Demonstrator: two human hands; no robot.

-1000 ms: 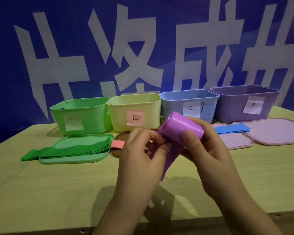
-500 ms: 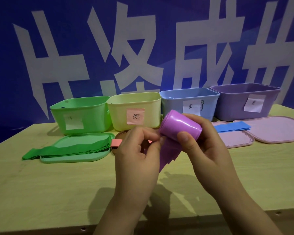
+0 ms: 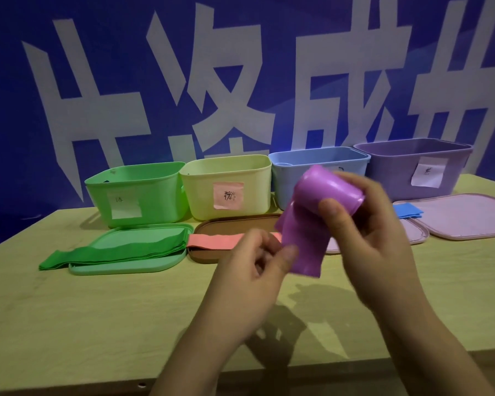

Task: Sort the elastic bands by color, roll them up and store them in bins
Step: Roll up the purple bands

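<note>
A purple elastic band (image 3: 317, 207) is rolled into a thick cylinder and held above the table's middle. My right hand (image 3: 380, 232) grips the roll from the right. My left hand (image 3: 255, 264) pinches the loose tail that hangs below the roll. Behind stand the green bin (image 3: 137, 192), the yellow bin (image 3: 226, 184), the blue bin (image 3: 292, 172) and the purple bin (image 3: 412, 167), each with a label. Green bands (image 3: 120, 251) lie on the green lid (image 3: 126, 265). A pink band (image 3: 215, 241) lies on the brown lid (image 3: 206, 255). Blue bands (image 3: 407, 210) rest by the right lids.
Two pale pink lids (image 3: 469, 218) lie at the right in front of the purple bin. A blue banner with large white characters fills the background. The table's front edge (image 3: 97, 387) runs along the bottom.
The roll has risen and tipped to the right with my right hand. My left hand has slid down to the tail's edge, and the hanging tail is shorter.
</note>
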